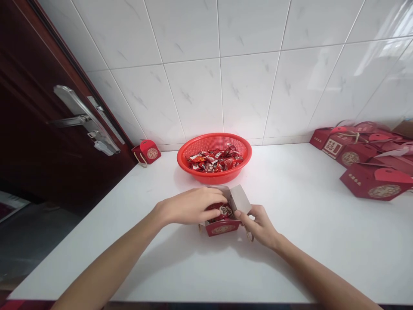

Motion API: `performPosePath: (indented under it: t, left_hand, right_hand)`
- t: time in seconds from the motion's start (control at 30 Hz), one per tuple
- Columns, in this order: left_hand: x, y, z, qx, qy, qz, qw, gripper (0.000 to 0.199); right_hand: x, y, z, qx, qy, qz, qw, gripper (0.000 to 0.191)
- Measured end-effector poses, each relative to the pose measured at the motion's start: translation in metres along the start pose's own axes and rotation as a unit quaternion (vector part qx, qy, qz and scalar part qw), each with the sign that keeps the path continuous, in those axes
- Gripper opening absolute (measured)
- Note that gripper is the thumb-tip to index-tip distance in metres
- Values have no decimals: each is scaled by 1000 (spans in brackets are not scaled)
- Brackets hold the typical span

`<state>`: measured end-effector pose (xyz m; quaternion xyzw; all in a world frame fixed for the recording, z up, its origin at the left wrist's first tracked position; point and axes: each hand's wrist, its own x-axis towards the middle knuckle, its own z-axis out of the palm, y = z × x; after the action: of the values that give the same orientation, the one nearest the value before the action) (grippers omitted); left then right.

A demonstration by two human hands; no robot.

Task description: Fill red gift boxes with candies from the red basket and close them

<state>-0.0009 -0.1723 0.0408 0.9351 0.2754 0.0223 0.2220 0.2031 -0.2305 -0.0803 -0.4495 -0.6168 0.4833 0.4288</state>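
In the lower middle of the frame, two bare hands work at an open red cardboard box (223,228) with a round gold print on its front, and it sits upright on the white smooth surface (193,267). The left hand (193,206) reaches over the opening, its fingers a little spread and curved down, the thumb near the packets in shiny red wrappers (226,210) inside; I cannot tell if it pinches one. The right hand (261,226) pinches the pale inner flap (240,199) between thumb and fingers, and a twisted beige cord (249,234) hangs beside it. The step in hand seems to be handling the packets within the box while the flap is held open. Any further move here calls, I judge, for a light touch, because the card looks thin and could bend. Behind the box, at the centre, is a red plastic basket (213,177) with more red packets (213,161). Left of centre, near the wall, stands a small red box with cord handle (151,153); at the right edge, many red gift boxes (383,185) lie close together. Farther are the white tiled wall (193,94) and, upper left, a dark brown door (26,86) with metal handle (77,103).
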Motion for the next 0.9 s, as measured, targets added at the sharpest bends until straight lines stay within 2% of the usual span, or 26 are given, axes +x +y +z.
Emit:
performPosePath:
  t: [0.07, 0.13, 0.3, 0.47, 0.7, 0.8, 0.9]
  left_hand:
    - [-11, -3, -5, -24, 13, -11, 1000, 30]
    - [-19, -10, -5, -47, 57, -34, 997, 40]
    - [-25, -23, 14, -109, 152, -59, 980, 72]
    - [-16, -26, 38, -148, 175, -46, 972, 90]
    - [-7, -28, 61, -269, 221, -26, 937, 105]
    - [-7, -30, 68, -344, 228, 14, 911, 99]
    - [-5, -34, 74, -427, 245, 38, 869, 70]
  right_hand:
    - [0, -1, 0, -1, 4, 3, 1000, 58]
    - [0, -1, 0, -15, 16, -9, 1000, 56]
    - [3, -1, -3, -68, 71, -87, 991, 43]
    - [5, 0, -6, -28, 107, -126, 986, 36]
    - [6, 2, -9, -43, 91, -166, 981, 36]
    - [5, 1, -9, -63, 79, -158, 982, 35]
    - [5, 1, -9, -88, 67, -140, 984, 36]
